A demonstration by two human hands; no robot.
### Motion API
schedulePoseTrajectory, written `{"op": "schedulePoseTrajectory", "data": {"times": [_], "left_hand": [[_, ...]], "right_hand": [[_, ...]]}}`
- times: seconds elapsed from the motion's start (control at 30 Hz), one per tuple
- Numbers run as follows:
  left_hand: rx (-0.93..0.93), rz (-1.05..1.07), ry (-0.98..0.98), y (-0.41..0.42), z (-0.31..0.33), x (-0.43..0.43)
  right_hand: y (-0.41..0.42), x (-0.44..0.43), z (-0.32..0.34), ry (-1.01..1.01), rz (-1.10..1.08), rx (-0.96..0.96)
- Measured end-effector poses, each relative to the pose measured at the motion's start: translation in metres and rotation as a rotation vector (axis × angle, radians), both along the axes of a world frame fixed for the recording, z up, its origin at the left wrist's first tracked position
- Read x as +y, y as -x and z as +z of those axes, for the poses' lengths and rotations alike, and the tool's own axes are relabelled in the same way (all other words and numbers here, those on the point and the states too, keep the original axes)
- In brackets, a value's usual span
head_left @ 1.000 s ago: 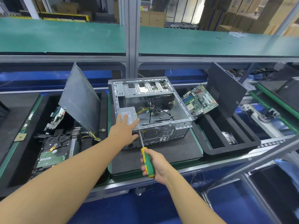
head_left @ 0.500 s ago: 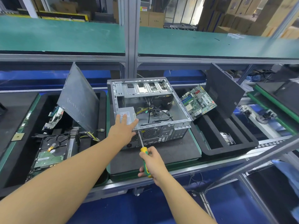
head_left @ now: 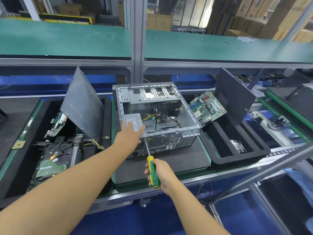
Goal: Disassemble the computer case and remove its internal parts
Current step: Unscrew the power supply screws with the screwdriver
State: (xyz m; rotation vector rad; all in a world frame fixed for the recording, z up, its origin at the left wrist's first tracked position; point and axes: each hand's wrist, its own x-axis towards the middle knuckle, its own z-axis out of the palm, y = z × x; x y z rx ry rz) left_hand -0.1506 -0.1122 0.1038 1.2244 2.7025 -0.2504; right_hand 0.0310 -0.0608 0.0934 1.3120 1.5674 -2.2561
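Computer case (head_left: pixel 171 144) — left hand (head_left: pixel 130 135) flat on its power supply (head_left: pixel 134 117), right hand (head_left: pixel 161 172), grip curled round screwdriver (head_left: pixel 150 161) — tip seemingly touching.

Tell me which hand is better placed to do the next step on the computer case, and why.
Right, I think. The right hand grips the screwdriver, whose tip sits at the rear panel of the computer case. The left hand rests open on the power supply and holds no tool.
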Motion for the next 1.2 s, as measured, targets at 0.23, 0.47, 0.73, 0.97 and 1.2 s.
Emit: {"op": "schedulePoseTrajectory", "data": {"times": [0.23,0.47,0.73,0.97,1.2], "left_hand": [[0.029,-0.013,0.012,-0.002,-0.003,0.002],[0.039,-0.017,0.005,-0.001,-0.004,0.0],[0.033,-0.015,-0.016,-0.002,-0.006,-0.002],[0.023,-0.005,-0.035,-0.005,-0.004,-0.004],[0.01,0.012,-0.035,-0.006,-0.004,-0.003]], "right_hand": [[-0.008,0.005,-0.006,-0.072,0.023,0.09],[-0.003,0.002,0.0,0.042,0.048,0.042],[-0.005,0.001,0.001,-0.006,0.053,0.083],[-0.005,0.0,-0.007,-0.08,0.014,0.071],[-0.001,0.007,0.003,0.126,-0.01,0.076]]}}
